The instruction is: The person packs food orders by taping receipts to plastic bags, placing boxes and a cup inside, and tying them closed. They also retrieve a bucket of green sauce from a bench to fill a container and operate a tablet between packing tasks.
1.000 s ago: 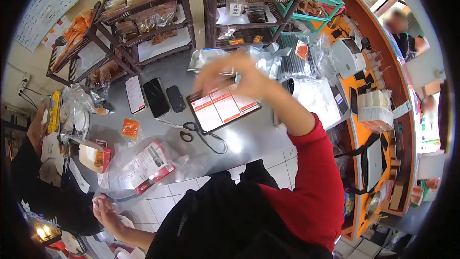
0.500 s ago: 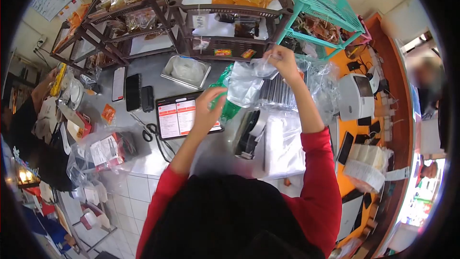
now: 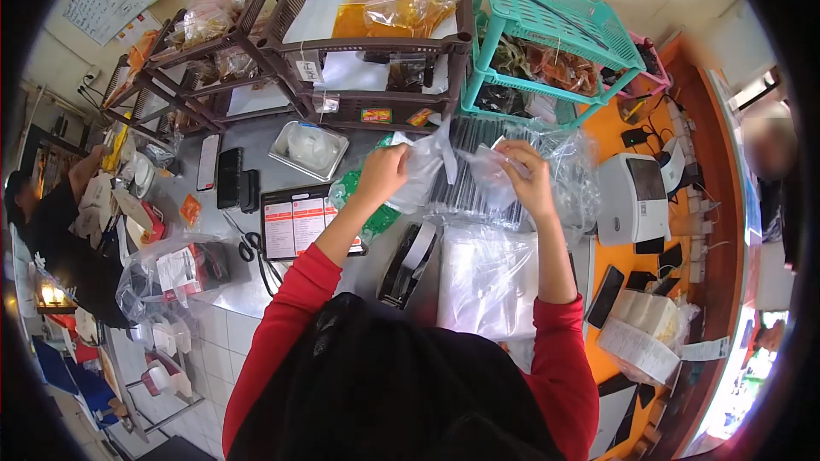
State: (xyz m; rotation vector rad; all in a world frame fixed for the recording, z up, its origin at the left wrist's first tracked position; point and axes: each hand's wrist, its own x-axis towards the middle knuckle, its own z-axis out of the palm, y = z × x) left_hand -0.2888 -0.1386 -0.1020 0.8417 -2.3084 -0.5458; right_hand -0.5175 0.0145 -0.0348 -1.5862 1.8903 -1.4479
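Translucent plastic bags hang between my hands above a bundle of dark, plastic-wrapped strips. My left hand is closed on a clear plastic bag, over a green plastic item. On the other side, my right hand pinches a second piece of thin plastic. Below them lie a stack of clear plastic bags and a black tape dispenser. A tablet with a red and white screen sits left of my left hand.
Brown racks and a turquoise rack stand at the back. A metal tray, phones and scissors are on the left. A white printer stands right. A person in black is at far left.
My left hand has moved up and closed on the plastic. My right hand has come down slightly, and the thin plastic now spreads between both hands. The camera view has shifted.
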